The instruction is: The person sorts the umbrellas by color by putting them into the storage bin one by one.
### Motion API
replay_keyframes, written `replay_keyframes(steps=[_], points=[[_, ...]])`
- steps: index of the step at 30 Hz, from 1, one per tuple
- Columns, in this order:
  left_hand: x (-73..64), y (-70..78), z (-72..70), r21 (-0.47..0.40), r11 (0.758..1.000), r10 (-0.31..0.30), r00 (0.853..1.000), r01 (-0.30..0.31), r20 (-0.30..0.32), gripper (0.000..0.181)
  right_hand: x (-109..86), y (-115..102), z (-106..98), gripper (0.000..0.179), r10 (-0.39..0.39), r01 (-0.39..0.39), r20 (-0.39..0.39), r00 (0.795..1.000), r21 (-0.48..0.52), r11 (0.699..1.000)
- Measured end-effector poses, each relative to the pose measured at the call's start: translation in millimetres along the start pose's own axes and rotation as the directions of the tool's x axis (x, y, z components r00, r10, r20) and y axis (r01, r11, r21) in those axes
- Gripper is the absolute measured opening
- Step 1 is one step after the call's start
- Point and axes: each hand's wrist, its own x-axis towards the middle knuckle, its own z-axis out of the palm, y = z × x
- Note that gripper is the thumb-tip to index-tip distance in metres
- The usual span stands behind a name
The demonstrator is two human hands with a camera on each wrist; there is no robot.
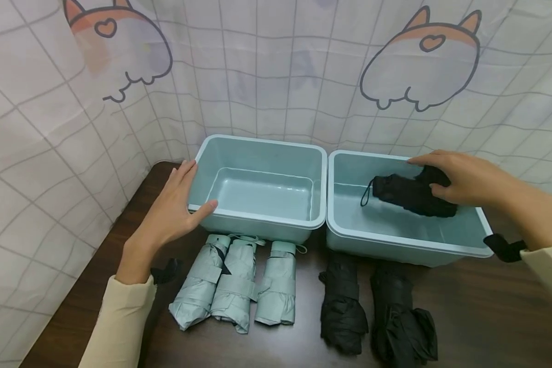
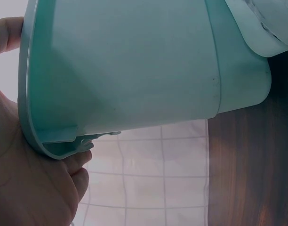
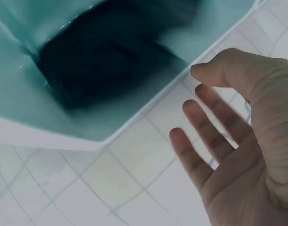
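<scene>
In the head view, my left hand [image 1: 167,204] rests at the left end of a pale blue-green bin [image 1: 262,219], its thumb over the front rim and its fingers along the side. The left wrist view shows the palm against the rim's corner. My right hand [image 1: 471,179] hovers over the right end of a second such bin [image 1: 405,243]. A folded black umbrella [image 1: 400,194] with a wrist loop lies inside that bin, under the fingers. In the right wrist view, the right hand [image 3: 243,141] has its fingers spread loosely, apart from the dark umbrella [image 3: 111,56].
Three folded pale green umbrellas [image 1: 276,291] lie side by side before the left bin. Two folded black umbrellas [image 1: 342,312] lie before the right bin, on the dark wooden table [image 1: 492,317]. Behind the bins hangs a white checked curtain [image 1: 280,66] with cartoon prints.
</scene>
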Motion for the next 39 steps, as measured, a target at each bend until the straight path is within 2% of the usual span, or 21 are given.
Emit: replay_keyframes(steps=[7,15,24,32,39], points=[[0.4,-0.4,0.4,0.003,1.000,-0.001,1.000,0.001,-0.004,0.098,-0.1,1,8,0.064,0.006,-0.006,-0.012,1.000,0.049,0.999],[-1.2,0.2,-1.4,-0.002,1.000,-0.007,1.000,0.007,0.002,0.098,-13.7,-2,4,0.064,0.027,-0.026,-0.030,0.999,0.030,0.999],[-0.8,2.0,-0.4,0.005,1.000,-0.018,1.000,0.018,0.005,0.098,-31.4,-11,2,0.062,0.029,-0.026,-0.093,0.995,0.024,0.999],[3.7,2.3,1.7,0.002,1.000,0.008,1.000,-0.008,0.005,0.099,-46.2,-16,7,0.064,0.050,-0.046,-0.167,0.985,0.027,0.999],[0.9,2.4,0.3,0.000,1.000,0.004,1.000,-0.004,-0.002,0.098,-54.7,-24,9,0.064,0.087,-0.078,-0.182,0.979,0.053,0.996]])
